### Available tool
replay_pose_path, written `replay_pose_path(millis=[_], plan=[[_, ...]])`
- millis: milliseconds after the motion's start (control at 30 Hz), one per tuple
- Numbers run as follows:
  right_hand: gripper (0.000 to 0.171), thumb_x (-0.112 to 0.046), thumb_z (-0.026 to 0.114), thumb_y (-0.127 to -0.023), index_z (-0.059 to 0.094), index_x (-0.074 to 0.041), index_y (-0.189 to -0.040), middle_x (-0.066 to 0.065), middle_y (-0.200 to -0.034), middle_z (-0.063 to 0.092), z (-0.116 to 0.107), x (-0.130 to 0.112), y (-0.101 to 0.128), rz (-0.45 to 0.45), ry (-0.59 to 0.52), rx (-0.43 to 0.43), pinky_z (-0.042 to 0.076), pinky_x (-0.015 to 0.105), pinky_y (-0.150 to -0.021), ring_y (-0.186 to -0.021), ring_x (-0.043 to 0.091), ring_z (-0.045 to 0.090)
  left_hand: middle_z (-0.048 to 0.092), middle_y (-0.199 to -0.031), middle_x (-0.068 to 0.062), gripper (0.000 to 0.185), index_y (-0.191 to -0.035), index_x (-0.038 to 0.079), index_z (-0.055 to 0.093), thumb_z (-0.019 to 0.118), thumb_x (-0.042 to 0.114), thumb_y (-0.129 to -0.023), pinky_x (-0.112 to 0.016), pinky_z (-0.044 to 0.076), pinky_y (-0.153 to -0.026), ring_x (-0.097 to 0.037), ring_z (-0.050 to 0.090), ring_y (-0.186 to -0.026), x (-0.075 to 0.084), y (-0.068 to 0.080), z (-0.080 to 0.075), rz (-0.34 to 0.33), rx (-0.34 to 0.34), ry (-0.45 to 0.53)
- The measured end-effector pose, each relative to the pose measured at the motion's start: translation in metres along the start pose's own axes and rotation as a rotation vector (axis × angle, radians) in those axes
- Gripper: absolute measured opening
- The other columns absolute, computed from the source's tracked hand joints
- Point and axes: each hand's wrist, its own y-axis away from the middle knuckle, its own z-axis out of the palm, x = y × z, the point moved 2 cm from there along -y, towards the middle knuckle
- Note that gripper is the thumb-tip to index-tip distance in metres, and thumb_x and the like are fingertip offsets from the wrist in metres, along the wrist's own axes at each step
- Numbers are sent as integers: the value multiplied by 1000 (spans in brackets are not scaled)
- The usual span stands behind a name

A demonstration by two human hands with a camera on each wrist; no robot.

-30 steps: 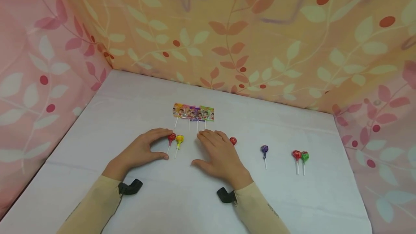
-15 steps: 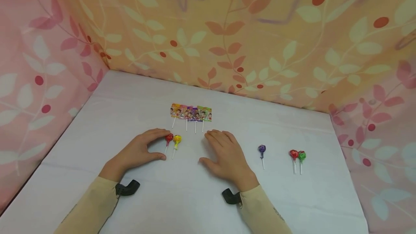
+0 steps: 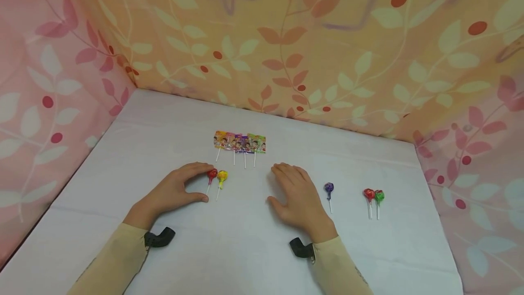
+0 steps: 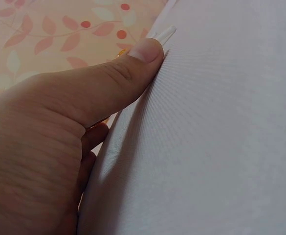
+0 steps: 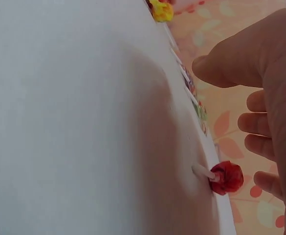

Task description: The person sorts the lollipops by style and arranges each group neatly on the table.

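Observation:
My left hand (image 3: 180,188) rests arched on the white table (image 3: 245,254). Its index fingertip touches the head of a red lollipop (image 3: 211,175), and its thumb (image 4: 133,58) presses down by the stick end (image 4: 162,34). A yellow lollipop (image 3: 222,176) lies just right of the red one. My right hand (image 3: 296,192) is palm down with relaxed fingers over a second red lollipop (image 5: 227,177). That one is hidden in the head view; in the right wrist view it lies under the fingers (image 5: 260,132) with a gap between them.
A strip of flat wrapped lollipops (image 3: 239,142) lies behind the hands. A purple lollipop (image 3: 329,188) lies right of my right hand, with a red (image 3: 369,194) and green (image 3: 379,195) pair further right. Leaf-patterned cloth walls (image 3: 327,58) enclose three sides.
My right hand has slid to the right and now covers the red lollipop that lay beside its fingers. The left hand and its lollipops have not moved.

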Motion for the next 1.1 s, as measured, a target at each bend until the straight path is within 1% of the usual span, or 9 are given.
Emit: replay_pose_path(millis=[167,300,533,800,967,1100], plan=[[74,-39,77,-92,58,-3,-154,12,-158,59,-2,8,5,8,-13,-15,34,52,-127,-150,31,50,59,-159,0,89,-157,26,61,100,40,-79,-60,45,-120,-29,51,-149,-1,1,0,-1,3,-7],[76,-39,77,-92,57,-3,-156,12,-160,57,-4,15,9,26,-11,-53,32,49,-128,-151,30,48,58,-159,2,88,-157,27,61,100,40,-80,-59,45,-121,-27,51,-150,-1,0,0,5,5,-1],[79,-39,80,-89,57,-2,-156,13,-160,57,-7,22,15,50,-17,-64,35,52,-127,-149,32,50,59,-159,3,87,-157,29,61,100,39,-79,-58,44,-121,-26,51,-150,-2,-1,0,4,2,8],[80,-37,80,-87,56,-6,-157,8,-161,55,-8,31,25,90,-49,-98,33,51,-127,-150,28,49,59,-159,3,87,-157,28,61,100,38,-79,-58,44,-121,-27,51,-149,-2,-1,0,8,1,5],[78,-35,79,-87,57,-6,-156,8,-159,57,-9,33,26,80,-47,-105,33,50,-127,-148,28,51,59,-158,3,88,-157,27,61,101,37,-79,-58,45,-121,-26,52,-149,-2,-1,0,23,2,-1],[76,-34,80,-86,59,-5,-154,10,-156,60,-11,32,27,73,-48,-96,35,52,-126,-145,29,55,59,-158,4,88,-157,26,61,101,35,-79,-57,44,-121,-25,52,-149,-1,-1,0,36,5,-6]])
